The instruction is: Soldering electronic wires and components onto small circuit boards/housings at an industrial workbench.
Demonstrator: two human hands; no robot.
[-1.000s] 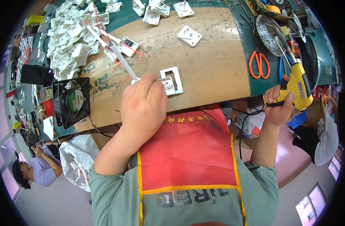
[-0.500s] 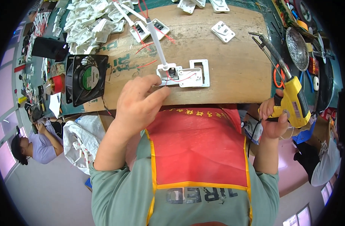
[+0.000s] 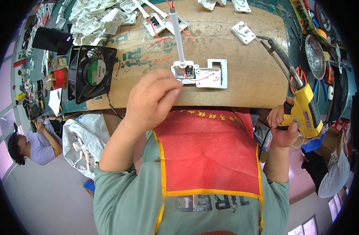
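My left hand (image 3: 154,102) is at the near left edge of a white plastic housing (image 3: 179,67), with thumb and forefinger pinched together on a thin wire (image 3: 182,78) coming out of it. A grey-white tube (image 3: 178,39) stands up from this housing, and a black part sits inside. Beside it lies an open white plastic shell (image 3: 209,78) with a red wire across it, on a pale frame (image 3: 224,74). My right hand (image 3: 282,127) grips a yellow soldering gun (image 3: 308,111) by its handle; its metal tip points up and left, away from the housing.
A black fan (image 3: 92,74) stands left on the wooden board (image 3: 254,84). White housings (image 3: 95,23) are heaped at the far left; a plug part (image 3: 243,32) lies at the far right. A metal dish (image 3: 315,56) is further right. Other people (image 3: 42,147) sit at both sides.
My left fingers, apart beside the housing before, have come together at the wire. The soldering gun stays in my right hand, roughly as before. The whole view has shifted slightly.
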